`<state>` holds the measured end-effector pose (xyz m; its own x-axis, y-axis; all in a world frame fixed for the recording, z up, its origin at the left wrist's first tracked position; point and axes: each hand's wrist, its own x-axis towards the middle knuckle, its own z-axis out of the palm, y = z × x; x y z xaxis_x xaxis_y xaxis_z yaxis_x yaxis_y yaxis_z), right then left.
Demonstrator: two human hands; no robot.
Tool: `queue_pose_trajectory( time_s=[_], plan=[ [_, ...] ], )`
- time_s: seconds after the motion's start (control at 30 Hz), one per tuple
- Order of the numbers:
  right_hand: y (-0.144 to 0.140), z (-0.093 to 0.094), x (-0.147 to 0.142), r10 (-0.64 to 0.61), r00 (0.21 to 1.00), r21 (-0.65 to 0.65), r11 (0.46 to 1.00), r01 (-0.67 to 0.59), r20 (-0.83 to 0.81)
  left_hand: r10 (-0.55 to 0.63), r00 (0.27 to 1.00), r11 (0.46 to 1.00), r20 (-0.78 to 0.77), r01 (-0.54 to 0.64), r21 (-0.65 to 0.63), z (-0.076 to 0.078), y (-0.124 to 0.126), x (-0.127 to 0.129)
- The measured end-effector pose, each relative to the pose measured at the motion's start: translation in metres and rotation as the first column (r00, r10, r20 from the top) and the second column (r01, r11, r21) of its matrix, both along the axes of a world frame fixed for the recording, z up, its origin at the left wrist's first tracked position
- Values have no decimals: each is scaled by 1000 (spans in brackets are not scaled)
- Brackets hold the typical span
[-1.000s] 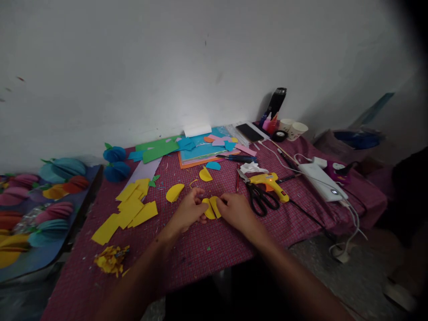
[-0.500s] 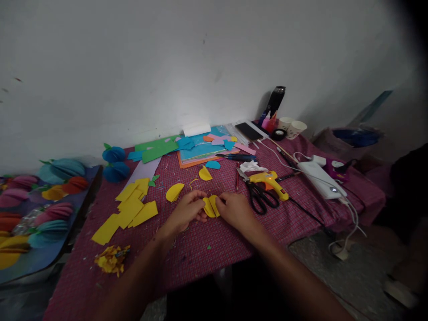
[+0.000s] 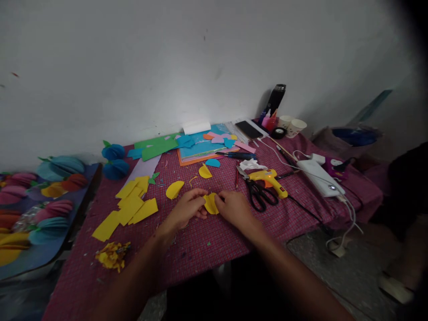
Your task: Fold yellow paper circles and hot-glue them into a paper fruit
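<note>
A pale wall (image 3: 133, 67) stands behind the worktop (image 3: 207, 263), which is covered by a red checked cloth. At the left, a blue board (image 3: 43, 254) carries folded paper balls in several colours. Coloured sheets (image 3: 197, 150) lie stacked near the wall. The left hand (image 3: 187, 206) and right hand (image 3: 236, 208) face each other over the worktop, near its front edge. Overlapping yellow rectangles (image 3: 130, 208) lie left of them; black-handled scissors (image 3: 261, 196) and a yellow glue gun (image 3: 269, 178) lie right, beside each other. Crumpled yellow paper (image 3: 113, 256) sits near the left forearm. Two yellow half-rounds (image 3: 174, 190) lie just beyond the hands. Between the hands is a creased yellow round (image 3: 211, 203): the left grip pinches its left edge, the right grip its right edge.
</note>
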<state>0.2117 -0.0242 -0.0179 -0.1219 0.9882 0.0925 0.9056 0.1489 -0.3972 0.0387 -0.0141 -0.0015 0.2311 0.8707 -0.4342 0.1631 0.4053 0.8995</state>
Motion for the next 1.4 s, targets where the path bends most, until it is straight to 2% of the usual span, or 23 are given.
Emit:
queue_pose_trajectory(
  time_s=[0.87,1.13,1.4],
  plan=[
    [-3,-1,-2,14,1000,37,999,-14,4,-53,998,995,-26,55,82,-5,-1,2],
    [-2,-1,-3,48,998,19,999,-47,-29,-71,990,982,-123,92,168,-9,-1,7],
    [-1,-1,-4,68,997,16,998,-67,-47,-76,978,973,-193,115,198,-13,1,8]
  ],
)
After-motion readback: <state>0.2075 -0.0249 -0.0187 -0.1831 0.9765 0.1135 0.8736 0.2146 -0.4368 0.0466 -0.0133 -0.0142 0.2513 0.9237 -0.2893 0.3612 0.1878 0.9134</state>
